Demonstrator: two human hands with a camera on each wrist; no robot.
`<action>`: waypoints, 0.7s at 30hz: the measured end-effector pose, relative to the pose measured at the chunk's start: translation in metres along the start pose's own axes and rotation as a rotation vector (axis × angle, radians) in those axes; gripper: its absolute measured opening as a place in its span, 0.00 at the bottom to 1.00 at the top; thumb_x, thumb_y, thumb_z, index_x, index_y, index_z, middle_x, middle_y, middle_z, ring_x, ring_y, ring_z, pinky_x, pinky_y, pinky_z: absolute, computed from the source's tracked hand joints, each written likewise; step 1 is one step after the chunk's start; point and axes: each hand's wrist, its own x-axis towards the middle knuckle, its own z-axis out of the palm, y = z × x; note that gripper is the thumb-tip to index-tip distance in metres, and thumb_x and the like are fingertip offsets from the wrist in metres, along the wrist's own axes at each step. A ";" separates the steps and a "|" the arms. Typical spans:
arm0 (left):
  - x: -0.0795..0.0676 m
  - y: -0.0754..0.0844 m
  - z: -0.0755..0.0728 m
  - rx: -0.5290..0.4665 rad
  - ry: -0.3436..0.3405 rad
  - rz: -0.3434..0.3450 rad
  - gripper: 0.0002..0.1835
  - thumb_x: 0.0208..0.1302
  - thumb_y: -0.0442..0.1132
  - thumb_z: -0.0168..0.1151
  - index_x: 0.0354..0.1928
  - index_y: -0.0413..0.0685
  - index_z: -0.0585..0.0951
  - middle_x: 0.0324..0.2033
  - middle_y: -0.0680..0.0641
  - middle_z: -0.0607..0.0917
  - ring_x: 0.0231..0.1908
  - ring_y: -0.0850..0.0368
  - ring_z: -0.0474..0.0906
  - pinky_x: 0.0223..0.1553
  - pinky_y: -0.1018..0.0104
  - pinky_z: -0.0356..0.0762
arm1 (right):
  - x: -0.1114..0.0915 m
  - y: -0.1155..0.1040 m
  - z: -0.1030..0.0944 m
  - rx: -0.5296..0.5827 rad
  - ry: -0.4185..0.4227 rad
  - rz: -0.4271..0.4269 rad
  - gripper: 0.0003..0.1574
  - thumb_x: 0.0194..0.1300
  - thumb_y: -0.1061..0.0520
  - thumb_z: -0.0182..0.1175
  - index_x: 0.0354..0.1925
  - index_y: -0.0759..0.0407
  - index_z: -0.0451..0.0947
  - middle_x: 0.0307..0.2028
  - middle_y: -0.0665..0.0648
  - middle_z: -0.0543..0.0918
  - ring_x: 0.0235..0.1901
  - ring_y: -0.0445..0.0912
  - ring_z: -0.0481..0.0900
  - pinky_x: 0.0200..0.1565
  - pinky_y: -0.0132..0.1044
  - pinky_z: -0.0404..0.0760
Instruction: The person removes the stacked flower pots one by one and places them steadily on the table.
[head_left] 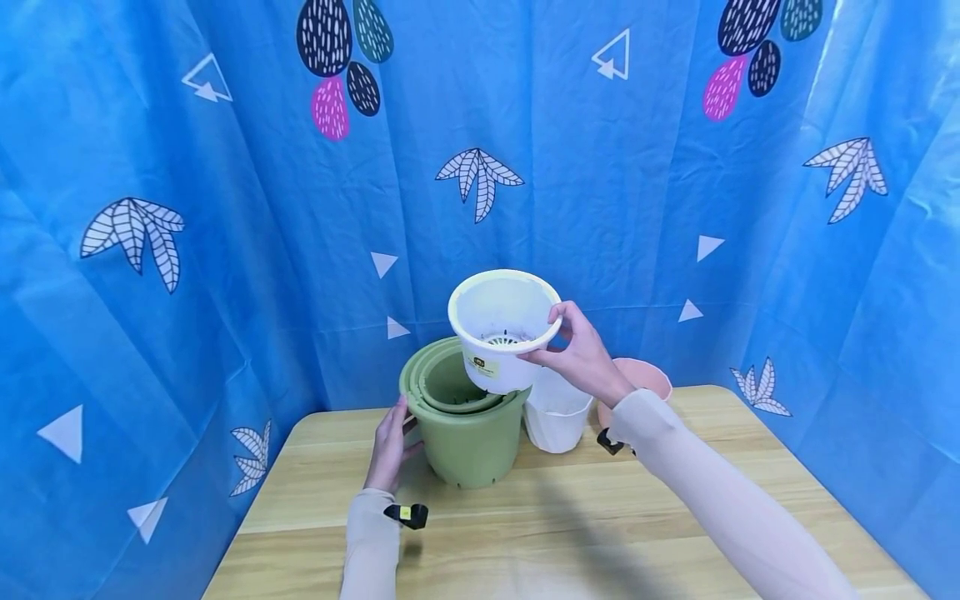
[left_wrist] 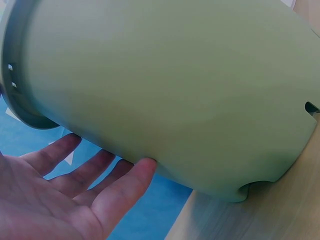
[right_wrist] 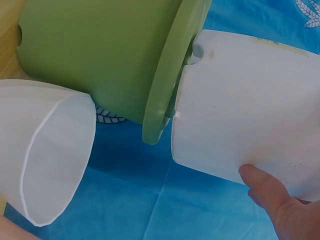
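Note:
My right hand (head_left: 588,357) pinches the right rim of a white plastic flowerpot (head_left: 495,375), which has slots in its base and a small label on its side. That pot is held tilted above the mouth of a large green flowerpot (head_left: 472,446), and its base hides part of the opening. Other green pots sit nested inside the large one, their rims showing. My left hand (left_wrist: 75,195) touches the side of the large green pot with extended fingers, below its rim. In the right wrist view, the white pot (right_wrist: 240,105) lies close beside the green rim.
A smaller white pot (head_left: 557,425) with a wavy rim stands right of the green pot. Behind my right forearm is a pink pot (head_left: 645,375), partly hidden. Everything stands on a wooden table (head_left: 465,542), with a blue patterned curtain (head_left: 570,208) behind and at both sides.

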 end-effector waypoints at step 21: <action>0.001 -0.001 -0.002 -0.018 0.008 0.001 0.43 0.76 0.71 0.40 0.80 0.50 0.61 0.78 0.37 0.64 0.77 0.33 0.60 0.69 0.30 0.69 | -0.014 0.008 -0.011 -0.022 0.052 0.060 0.41 0.56 0.51 0.80 0.51 0.61 0.61 0.63 0.66 0.71 0.56 0.60 0.81 0.55 0.47 0.82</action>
